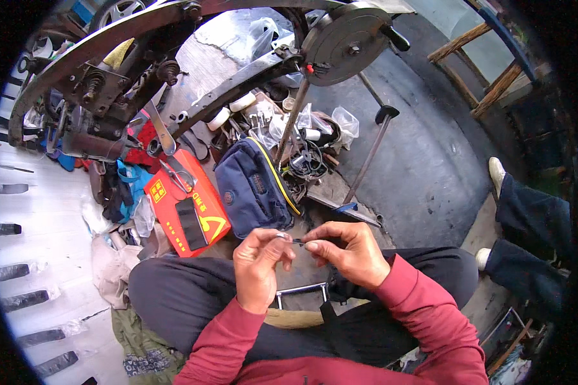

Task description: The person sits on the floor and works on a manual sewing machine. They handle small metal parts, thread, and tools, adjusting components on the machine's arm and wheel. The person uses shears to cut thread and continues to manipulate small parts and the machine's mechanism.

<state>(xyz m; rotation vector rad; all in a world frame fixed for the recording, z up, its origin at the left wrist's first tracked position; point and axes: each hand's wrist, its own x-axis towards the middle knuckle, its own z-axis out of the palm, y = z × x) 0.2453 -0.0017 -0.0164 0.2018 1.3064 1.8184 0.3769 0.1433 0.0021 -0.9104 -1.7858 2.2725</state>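
My left hand [255, 269] and my right hand [353, 255] meet above my lap, fingertips pinched close together. Between them is a small, thin dark piece [297, 241], too small to name; something shiny shows at the left fingertips. Just beyond the hands lies a navy zip pouch [247, 189] with a yellow edge. Left of it sits a red box [213, 208] with yellow print. On the box rest a pair of scissors [182, 178] and a flat dark strip [191, 223].
A hand-cranked machine with a large round wheel [347, 43] arches overhead at the back left. Behind the pouch lie tools, plastic bags [345, 125] and small containers. Cloth scraps [131, 192] pile at left. Another person's legs [533, 218] and a wooden-framed seat [488, 70] are at right.
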